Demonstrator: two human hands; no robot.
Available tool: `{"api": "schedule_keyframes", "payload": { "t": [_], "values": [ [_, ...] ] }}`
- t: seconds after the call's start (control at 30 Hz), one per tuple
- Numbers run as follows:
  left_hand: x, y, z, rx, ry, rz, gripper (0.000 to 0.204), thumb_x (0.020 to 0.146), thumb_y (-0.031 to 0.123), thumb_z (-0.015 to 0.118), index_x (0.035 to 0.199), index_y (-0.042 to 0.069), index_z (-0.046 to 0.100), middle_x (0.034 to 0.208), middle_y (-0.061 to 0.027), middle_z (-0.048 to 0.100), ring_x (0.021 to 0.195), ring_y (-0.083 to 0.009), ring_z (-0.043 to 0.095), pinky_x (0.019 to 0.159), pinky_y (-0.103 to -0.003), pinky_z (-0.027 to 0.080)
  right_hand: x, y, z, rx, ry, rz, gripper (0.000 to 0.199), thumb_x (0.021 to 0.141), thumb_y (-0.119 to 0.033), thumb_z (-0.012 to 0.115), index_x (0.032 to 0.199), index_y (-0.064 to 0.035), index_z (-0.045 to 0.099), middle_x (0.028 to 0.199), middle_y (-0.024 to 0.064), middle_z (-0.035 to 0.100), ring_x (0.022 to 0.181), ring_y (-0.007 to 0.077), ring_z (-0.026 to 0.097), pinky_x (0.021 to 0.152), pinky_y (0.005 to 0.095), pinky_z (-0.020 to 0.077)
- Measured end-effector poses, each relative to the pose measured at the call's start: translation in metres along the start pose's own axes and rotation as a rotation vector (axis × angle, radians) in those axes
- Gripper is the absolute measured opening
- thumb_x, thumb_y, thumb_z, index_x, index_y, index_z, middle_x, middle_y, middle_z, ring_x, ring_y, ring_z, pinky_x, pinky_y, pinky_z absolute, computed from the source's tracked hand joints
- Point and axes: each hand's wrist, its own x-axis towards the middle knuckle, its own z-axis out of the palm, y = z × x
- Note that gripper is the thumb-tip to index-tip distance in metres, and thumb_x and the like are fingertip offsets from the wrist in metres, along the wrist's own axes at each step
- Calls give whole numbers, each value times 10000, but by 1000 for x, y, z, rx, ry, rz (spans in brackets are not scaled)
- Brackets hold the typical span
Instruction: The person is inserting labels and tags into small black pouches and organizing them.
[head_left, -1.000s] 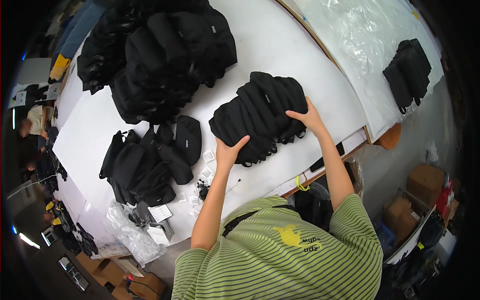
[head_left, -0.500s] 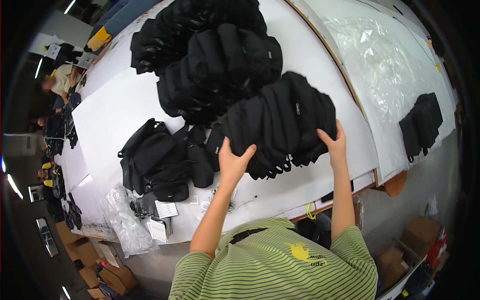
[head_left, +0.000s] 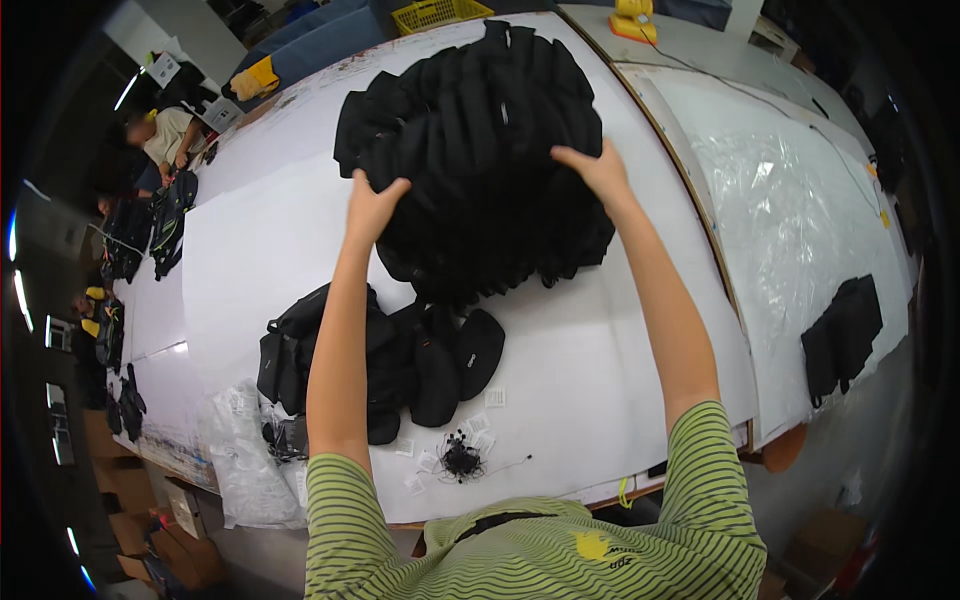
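Note:
Both of my arms reach forward over the white table. My left hand [head_left: 374, 206] grips the left side of a thick row of black fabric bags [head_left: 480, 180], thumb and fingers spread around it. On its right side, my right hand [head_left: 600, 178] presses in the same way. The row lies over or against other black bags; where one batch ends and another begins cannot be made out. Nearer to me, by my left forearm, is a loose heap of black bags [head_left: 430, 370]. One bag [head_left: 482, 352] there shows a small white mark.
Black strings [head_left: 461, 458] and small white tags lie near the front edge. Clear plastic [head_left: 240, 450] hangs at the front left. On the right-hand table are plastic sheeting [head_left: 770, 220] and a black bag [head_left: 842, 335]. A person [head_left: 172, 135] works at the far left.
My hands have carried the row of bags forward and left, from the near right onto the far pile. My arms are now stretched out, and the strings have come into plain view.

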Motion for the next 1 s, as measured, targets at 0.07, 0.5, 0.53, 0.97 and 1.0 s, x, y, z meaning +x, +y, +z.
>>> {"api": "schedule_keyframes", "payload": {
  "t": [0.07,0.5,0.53,0.97,1.0],
  "values": [
    [5,-53,19,125,10,-97,830,685,369,703,1252,-112,334,1169,-319,515,1104,-399,521,933,-373,410,8,27,13,-129,-30,147,900,601,-413,807,1238,82,406,1189,234,527,1095,284,534,937,329,408],
    [5,-126,14,-135,119,-391,1026,770,673,521,1308,-169,286,1330,-360,333,1262,-403,360,1039,-389,303,-22,49,-26,32,37,296,905,799,-597,534,1396,24,256,1413,213,319,1326,305,286,1076,363,219],
    [2,-131,14,-133,120,-403,1026,770,673,521,1308,-169,286,1330,-360,333,1262,-403,360,1039,-389,303,-28,53,-28,38,53,290,888,807,-590,526,1398,15,257,1403,199,340,1318,298,300,1071,370,224],
    [-237,158,46,144,-1096,928,195,821,155,537,981,55,587,895,-135,580,772,-314,577,683,-409,451,-399,208,-7,-16,77,322,488,744,-51,666,1202,-67,500,1165,135,532,1072,237,519,925,355,403],
    [-275,194,16,-389,-763,1121,213,769,155,557,955,52,576,872,-116,562,774,-299,546,672,-397,434,-420,199,-6,-24,101,333,488,744,-51,666,1202,-67,500,1165,135,532,1072,237,519,925,355,403]
  ]
}}
